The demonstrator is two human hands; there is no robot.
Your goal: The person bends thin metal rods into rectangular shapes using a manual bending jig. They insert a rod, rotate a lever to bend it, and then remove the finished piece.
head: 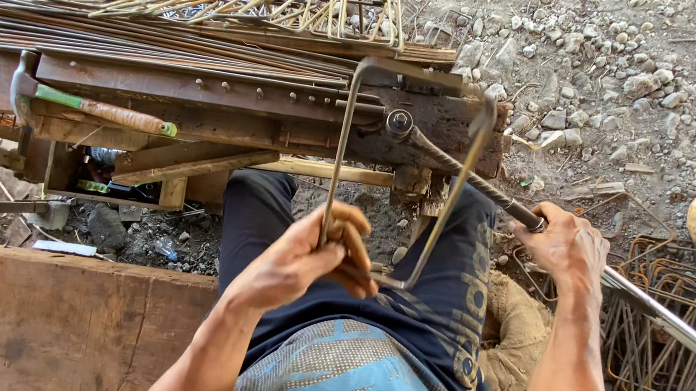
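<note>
Left hand (pixel 318 254) grips bent rod (pixel 343 141); right hand (pixel 565 247) clasps lever (pixel 492 192).

I note bare forearms and ringless hands, left hand (pixel 309 253) and right hand (pixel 564 244), dark navy trousers (pixel 435 279) with pale lettering, and a blue patterned shirt (pixel 350 384) with dotted grey panels.
</note>
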